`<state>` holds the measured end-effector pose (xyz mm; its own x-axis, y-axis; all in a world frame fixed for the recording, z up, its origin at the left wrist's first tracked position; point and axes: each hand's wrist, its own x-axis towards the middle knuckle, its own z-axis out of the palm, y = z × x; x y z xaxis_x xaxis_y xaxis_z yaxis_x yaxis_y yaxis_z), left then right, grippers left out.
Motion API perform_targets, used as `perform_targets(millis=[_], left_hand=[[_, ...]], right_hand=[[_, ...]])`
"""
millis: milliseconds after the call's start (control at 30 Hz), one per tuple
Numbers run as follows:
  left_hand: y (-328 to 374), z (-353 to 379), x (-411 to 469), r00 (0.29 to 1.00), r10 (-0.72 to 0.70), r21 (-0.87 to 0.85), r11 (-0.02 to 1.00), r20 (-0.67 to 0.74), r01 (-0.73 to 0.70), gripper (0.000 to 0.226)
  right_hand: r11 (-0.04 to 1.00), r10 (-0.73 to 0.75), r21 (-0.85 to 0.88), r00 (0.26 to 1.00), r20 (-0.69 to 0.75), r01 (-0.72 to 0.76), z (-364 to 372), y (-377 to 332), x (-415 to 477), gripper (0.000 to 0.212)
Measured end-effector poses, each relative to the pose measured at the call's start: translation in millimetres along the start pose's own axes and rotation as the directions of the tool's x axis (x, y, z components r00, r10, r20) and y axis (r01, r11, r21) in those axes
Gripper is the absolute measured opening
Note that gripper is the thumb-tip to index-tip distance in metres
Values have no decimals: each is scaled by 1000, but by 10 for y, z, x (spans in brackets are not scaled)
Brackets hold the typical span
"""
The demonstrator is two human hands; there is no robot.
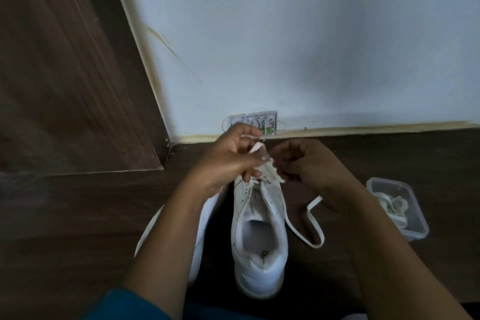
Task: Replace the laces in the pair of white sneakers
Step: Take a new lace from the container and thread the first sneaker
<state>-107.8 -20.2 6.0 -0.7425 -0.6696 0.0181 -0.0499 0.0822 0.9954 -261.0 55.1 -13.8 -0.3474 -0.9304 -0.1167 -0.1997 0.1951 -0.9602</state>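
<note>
A white sneaker (259,241) stands upright on the dark wooden floor, heel toward me, toe toward the wall. My left hand (228,158) pinches a white lace end just above its front eyelets. My right hand (306,161) is curled at the right side of the eyelets, fingers on the lace there. A loose length of white lace (315,223) loops over the floor to the right of the shoe. The second white sneaker (201,228) lies to the left, mostly hidden under my left forearm.
A clear plastic container (410,223) holding coiled white laces sits on the floor at the right. A white wall with a small socket plate (270,119) rises just beyond the shoe. A dark wooden panel (65,73) fills the left. Blue clothing (124,304) shows at the bottom.
</note>
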Motion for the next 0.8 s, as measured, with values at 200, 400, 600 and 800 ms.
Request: perform_targets(millis=[200,400,600,800], left_hand=[[418,-237,-206,571,-322,237,946,755,219,28],[320,-235,-220,669,-450,395,885,591,247,21],[102,-41,-35,950,-289,411,885,115,219,13],[-50,154,102,997,-30,698,716,71,-28,22]], right_hand=[[511,58,-853,986,157,105,109,149,38,26],[845,37,-533,999,-13,-39,95,93,85,21],[961,-41,265,989,-139,77,113,-167,-51,16],[864,-168,474,984,-52,172,121,-312,-157,22]])
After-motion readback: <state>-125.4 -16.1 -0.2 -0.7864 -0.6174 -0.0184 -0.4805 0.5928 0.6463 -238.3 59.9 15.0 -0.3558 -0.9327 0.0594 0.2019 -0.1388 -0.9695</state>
